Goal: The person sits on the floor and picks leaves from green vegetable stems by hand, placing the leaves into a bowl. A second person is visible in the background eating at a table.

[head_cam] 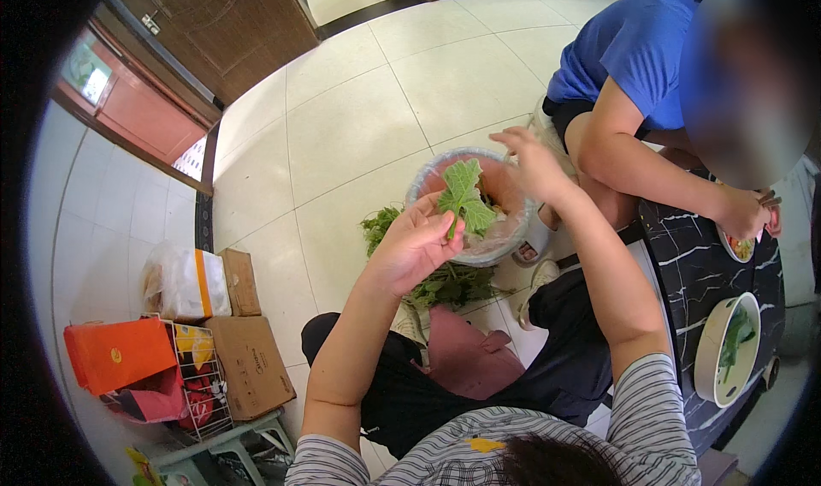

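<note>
Between the thumb and fingers of my left hand (418,242) is the short stem of a green lobed leaf (463,194). The leaf is held up over a lined waste bin (417,184), whose clear plastic bag folds over the rim. My right hand (535,165) is raised at the bin's right side, slightly blurred, fingers spread and nothing seen in them. Some scraps lie inside the bin, partly hidden by the leaf. A pile of leafy green stems (449,287) rests on the floor between my feet and the bin, extending to its left.
At the right, a black marble-patterned table (680,261) bears a white oval basin (709,364) with green leaves (737,338) in it. A person in a blue shirt (625,56) leans over a bowl (743,248) there. Cardboard boxes (247,364) and a wire rack (202,383) stand at left.
</note>
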Demonstrator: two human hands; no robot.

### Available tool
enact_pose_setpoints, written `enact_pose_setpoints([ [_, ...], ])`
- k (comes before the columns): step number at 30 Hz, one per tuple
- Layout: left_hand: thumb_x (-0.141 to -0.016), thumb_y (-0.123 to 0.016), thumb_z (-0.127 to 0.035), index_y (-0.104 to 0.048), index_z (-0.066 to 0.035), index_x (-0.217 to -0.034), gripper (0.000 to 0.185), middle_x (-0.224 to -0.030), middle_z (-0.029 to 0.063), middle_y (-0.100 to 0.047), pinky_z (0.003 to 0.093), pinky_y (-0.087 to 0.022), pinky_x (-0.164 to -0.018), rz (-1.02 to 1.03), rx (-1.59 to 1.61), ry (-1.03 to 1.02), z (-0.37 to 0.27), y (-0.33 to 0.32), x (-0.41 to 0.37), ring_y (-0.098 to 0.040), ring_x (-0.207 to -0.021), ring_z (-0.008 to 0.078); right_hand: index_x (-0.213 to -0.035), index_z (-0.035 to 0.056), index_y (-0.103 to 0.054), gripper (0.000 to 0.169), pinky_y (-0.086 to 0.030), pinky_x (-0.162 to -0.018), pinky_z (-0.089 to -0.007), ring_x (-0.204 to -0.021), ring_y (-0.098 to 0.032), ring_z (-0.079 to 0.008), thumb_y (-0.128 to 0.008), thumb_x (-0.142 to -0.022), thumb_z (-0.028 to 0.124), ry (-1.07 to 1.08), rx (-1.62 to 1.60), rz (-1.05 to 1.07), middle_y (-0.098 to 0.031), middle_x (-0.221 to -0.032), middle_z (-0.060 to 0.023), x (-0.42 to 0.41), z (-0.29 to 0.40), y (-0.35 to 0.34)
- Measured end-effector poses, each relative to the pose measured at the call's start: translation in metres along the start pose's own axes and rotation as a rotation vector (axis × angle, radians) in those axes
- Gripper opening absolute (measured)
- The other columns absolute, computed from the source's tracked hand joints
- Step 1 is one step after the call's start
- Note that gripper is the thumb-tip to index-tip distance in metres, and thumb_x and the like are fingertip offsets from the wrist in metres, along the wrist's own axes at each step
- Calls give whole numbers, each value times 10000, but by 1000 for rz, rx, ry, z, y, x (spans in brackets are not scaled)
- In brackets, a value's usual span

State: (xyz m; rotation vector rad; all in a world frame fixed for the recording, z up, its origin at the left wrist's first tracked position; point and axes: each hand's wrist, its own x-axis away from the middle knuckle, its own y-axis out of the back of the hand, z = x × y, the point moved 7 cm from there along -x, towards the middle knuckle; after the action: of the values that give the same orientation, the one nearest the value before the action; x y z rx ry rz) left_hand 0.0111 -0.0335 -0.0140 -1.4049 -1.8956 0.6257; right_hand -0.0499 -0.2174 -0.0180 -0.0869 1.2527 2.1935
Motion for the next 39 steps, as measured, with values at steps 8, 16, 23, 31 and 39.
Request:
enact_pose_setpoints([
  [8, -819, -589, -67, -343, -10, -1184, 444, -910, 94, -600, 249, -433, -700, -215, -302, -248, -20, 24, -5, -544, -771, 113, -1029, 85, -585, 311, -461, -821, -387, -944, -552, -356, -612, -721, 120, -184, 31, 113, -494, -1158, -149, -6, 12, -21],
  [16, -805, -595, -53, -323, -4, -1191, 475, -924, 109, -604, 243, -434, -693, -213, -230, -295, -24, 19, -7, -548, -768, 117, -913, 65, -616, 191, -488, -701, -385, -801, -599, -305, -572, -727, 62, 38, 78, 9, -602, -913, -107, -1, 27, -27],
  [23, -813, -581, -60, -303, 19, -1209, 490, -940, 111, -601, 243, -446, -703, -211, -60, -330, -26, 24, -10, -567, -791, 128, -822, 42, -608, 107, -491, -611, -337, -704, -600, -263, -590, -716, 42, 171, -229, -144, -591, -771, -104, 12, 97, 26],
  [31, -802, -596, -57, -285, 52, -1210, 525, -933, 120, -594, 245, -478, -695, -189, -63, -317, -24, 18, -12, -588, -788, 144, -810, 54, -603, 149, -485, -597, -328, -719, -592, -239, -639, -668, 77, 564, -19, -241, -578, -794, -65, 37, 133, 35],
  [39, -786, -610, -19, -297, 47, -1187, 512, -907, 128, -593, 242, -483, -688, -206, -131, -325, -23, 13, -11, -587, -763, 145, -785, 52, -597, 142, -478, -578, -326, -698, -582, -234, -642, -656, 93, 558, 25, -226, -572, -780, -57, 41, 131, 33],
])
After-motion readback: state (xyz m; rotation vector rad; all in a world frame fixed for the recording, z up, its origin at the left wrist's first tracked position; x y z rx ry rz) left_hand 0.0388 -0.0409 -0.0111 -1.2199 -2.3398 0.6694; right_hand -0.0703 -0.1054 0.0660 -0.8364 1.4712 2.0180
